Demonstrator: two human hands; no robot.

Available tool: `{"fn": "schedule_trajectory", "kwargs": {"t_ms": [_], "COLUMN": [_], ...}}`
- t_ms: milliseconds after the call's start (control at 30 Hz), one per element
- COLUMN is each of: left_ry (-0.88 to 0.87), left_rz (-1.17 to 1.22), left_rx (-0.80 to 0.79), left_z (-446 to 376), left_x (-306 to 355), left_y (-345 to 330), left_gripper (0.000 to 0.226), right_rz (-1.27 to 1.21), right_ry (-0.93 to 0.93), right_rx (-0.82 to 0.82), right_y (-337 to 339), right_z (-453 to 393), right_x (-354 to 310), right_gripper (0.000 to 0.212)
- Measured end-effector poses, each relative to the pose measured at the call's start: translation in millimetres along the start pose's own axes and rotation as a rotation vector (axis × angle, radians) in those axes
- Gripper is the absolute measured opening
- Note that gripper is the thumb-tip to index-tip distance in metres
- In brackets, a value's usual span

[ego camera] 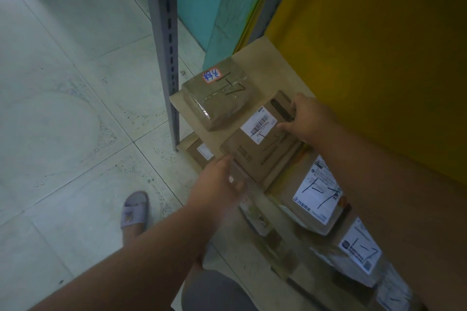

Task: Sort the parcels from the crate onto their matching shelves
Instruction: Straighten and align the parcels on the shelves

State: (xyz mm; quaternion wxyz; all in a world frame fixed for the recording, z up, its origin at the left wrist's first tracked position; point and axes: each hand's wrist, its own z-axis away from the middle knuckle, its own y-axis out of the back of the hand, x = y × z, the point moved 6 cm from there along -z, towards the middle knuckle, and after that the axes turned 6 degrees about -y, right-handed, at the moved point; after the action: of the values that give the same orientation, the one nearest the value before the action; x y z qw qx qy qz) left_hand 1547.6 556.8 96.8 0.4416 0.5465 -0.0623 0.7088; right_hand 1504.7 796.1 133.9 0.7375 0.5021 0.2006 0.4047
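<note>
The person holds a flat brown cardboard parcel with a white barcode label (262, 144) over the tan wooden shelf board (267, 58). The right hand (307, 118) grips the parcel's far right edge, fingers curled over it. The left hand (222, 182) is at the near left corner, fingers bent against the edge; motion blur hides how firmly it holds. This two-point hold at opposite ends probably keeps the parcel level while it is set into the row.

The parcel appears to lie on or just above the board, label side up, with a handwritten number running across the label. It sits just beside a tape-wrapped brown box marked "1-7" (217, 94) at the far end of the shelf. A brown parcel with a white label marked "1-7" (316, 194) lies nearer, partly under the right forearm. The matching marks suggest that this shelf collects one number group. The crate is not in view.

Clearances:
- The grey slotted steel upright (166, 33) bounds the shelf's far left corner.
- A yellow panel (379, 58) closes the right side.
- Bare board is left behind the taped box.
- The left edge opens onto the pale tiled floor (63, 108), giving free room for withdrawal.
</note>
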Motion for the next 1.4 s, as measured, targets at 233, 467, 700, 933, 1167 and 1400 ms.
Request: {"fn": "schedule_trajectory", "kwargs": {"t_ms": [233,467,700,933,1167,1400], "left_ry": [-0.006,-0.012,-0.005,-0.008,-0.077,-0.027], "left_rz": [-0.041,-0.043,-0.154,-0.209,-0.174,-0.164], "left_rx": [-0.006,-0.031,-0.088,-0.123,-0.260,-0.278], "left_z": [-1.4,-5.1,-13.1,-16.0,7.9,19.9], "left_x": [-3.2,-6.4,-11.4,-5.3,14.0,25.7], "left_y": [11.0,17.7,27.3,37.5,4.4,-37.4], "left_gripper": [0.058,0.061,0.062,0.060,0.047,0.049], "right_rz": [0.031,-0.020,-0.021,-0.127,-0.297,-0.468], "right_ry": [0.013,-0.006,-0.025,-0.048,-0.036,-0.115], "right_rx": [0.005,0.004,0.007,0.109,0.179,0.035], "right_y": [-1.9,0.2,-2.7,13.2,23.5,-0.4], "right_z": [-0.6,-3.6,-2.6,15.4,73.9,104.8], "right_x": [-2.6,-8.6,-11.9,-7.5,48.8,111.7], "right_gripper": [0.060,0.060,0.061,0.050,0.039,0.045]}}
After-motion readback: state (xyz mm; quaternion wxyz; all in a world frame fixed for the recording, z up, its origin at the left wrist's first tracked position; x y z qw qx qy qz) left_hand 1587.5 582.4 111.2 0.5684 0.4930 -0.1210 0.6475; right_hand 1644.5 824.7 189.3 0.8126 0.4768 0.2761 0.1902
